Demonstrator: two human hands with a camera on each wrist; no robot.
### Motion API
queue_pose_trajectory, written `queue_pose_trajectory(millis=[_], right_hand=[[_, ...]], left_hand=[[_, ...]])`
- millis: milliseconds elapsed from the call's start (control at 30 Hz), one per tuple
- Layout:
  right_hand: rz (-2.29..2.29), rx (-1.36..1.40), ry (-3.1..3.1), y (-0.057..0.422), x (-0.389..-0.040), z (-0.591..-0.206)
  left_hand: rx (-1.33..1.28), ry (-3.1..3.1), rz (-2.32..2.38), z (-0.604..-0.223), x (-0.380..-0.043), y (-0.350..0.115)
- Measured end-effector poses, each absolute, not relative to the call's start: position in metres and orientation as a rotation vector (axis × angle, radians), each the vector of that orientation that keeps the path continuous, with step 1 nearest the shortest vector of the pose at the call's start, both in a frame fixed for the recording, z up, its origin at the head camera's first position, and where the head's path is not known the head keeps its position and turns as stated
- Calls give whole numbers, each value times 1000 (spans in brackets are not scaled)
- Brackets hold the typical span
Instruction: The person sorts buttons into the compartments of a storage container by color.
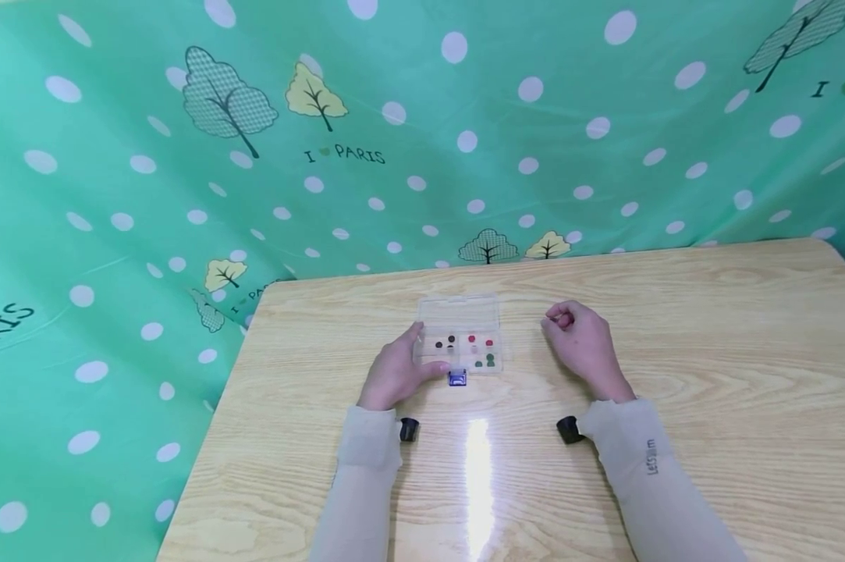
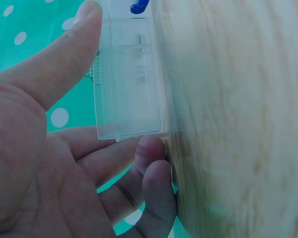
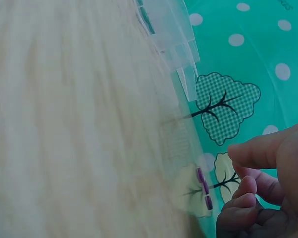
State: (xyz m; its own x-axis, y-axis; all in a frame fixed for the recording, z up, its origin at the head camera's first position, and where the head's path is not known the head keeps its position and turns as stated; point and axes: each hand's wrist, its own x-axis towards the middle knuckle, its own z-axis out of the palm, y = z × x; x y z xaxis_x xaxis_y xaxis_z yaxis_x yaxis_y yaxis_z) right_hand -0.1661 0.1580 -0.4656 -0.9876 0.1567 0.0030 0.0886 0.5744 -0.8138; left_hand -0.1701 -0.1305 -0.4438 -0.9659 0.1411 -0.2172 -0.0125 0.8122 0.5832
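Observation:
A clear plastic compartment box point(image 1: 434, 359) lies on the table with its lid point(image 1: 459, 312) tipped back. Small black pieces point(image 1: 452, 339) sit on its left side, red ones point(image 1: 472, 339) and green ones point(image 1: 490, 360) on its right. A blue clasp point(image 1: 457, 378) shows at the front edge. My left hand point(image 1: 394, 367) holds the box by its left end, thumb along the front and fingers round the other side. Right of the box, my right hand point(image 1: 582, 343) has bent fingers, thumb and index tips a little apart. Small purple pieces point(image 3: 204, 188) lie on the table by those fingertips.
The wood-grain table point(image 1: 717, 375) reaches well to both sides. A green dotted cloth point(image 1: 422, 140) hangs behind it and on the left. Black wrist cameras point(image 1: 569, 429) stick out from both sleeves. A bright light reflection point(image 1: 478, 484) crosses the table front.

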Motion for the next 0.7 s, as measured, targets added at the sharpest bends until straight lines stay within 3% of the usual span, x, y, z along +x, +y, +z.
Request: queue_pose_trajectory(millis=[700], right_hand=[[1320,-301,-2793,170,-167,-473]], left_hand=[[107,2752,877,-445,-171,-131]])
